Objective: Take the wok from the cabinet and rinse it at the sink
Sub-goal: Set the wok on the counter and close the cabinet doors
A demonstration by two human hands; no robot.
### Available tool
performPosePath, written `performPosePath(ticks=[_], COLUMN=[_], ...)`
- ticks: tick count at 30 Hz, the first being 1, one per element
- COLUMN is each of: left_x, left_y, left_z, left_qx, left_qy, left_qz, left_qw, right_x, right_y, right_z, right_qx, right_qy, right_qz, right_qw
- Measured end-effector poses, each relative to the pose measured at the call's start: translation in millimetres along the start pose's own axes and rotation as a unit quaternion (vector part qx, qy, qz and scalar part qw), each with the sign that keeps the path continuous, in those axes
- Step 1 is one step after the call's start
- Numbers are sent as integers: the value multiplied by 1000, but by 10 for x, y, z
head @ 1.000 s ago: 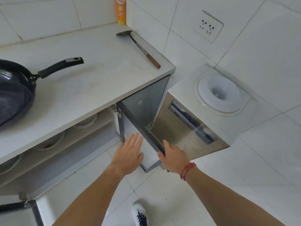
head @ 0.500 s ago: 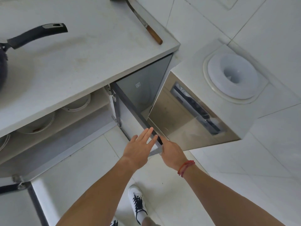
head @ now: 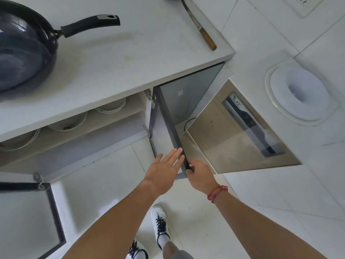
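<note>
The dark wok [head: 22,53] with a long black handle rests on the white countertop [head: 119,60] at the upper left. Below the counter, the cabinet [head: 74,131] stands open, with several pale bowls on its shelf. Its right door [head: 169,126] swings out toward me. My left hand [head: 164,169] lies flat with fingers spread against the door's inner face near its outer edge. My right hand [head: 200,174] grips that same outer edge from the other side, a red string on its wrist.
A spatula with a wooden handle [head: 201,28] lies at the counter's right end. A steel-fronted appliance [head: 242,131] with a white round top fitting [head: 300,94] stands right of the door. Another open door [head: 31,217] hangs at lower left. My white shoes [head: 160,225] are on the tiled floor.
The view has swung left and down, bringing the wok back into sight. Both hands have stayed at the right door's outer edge; the right hand now grips it more firmly.
</note>
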State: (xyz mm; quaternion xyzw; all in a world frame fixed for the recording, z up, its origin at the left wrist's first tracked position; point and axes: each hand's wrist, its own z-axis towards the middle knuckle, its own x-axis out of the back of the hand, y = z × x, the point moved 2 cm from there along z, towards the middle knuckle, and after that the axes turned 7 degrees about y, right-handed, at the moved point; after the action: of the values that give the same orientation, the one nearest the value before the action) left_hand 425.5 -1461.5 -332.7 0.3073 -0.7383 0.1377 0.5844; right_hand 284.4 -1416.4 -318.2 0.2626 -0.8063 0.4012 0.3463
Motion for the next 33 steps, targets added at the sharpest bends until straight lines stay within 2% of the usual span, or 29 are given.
performPosePath(ticks=[8,14,25,29,33], left_x=[-88,-121,-275,-322,-321], left_y=[-321,-713,-1072,-1274,-1587], left_z=[-555,-918,-1395,-1626,-2131], left_qx=[27,53,161,257,405], left_qy=[20,19,25,53,99], left_qz=[-9,-11,-64,-98,-128], left_qw=[999,998,985,960,900], right_x=[-439,-955,-1370,-1423,-1458], right_y=[-474,-861,-1471,-1527,-1665], right_z=[-148,-249,-167,-156,-134], right_qx=[-27,-110,-125,-142,-136], right_qy=[-27,-45,-56,-42,-34], right_qz=[103,259,317,336,345], right_qw=[994,958,939,930,928])
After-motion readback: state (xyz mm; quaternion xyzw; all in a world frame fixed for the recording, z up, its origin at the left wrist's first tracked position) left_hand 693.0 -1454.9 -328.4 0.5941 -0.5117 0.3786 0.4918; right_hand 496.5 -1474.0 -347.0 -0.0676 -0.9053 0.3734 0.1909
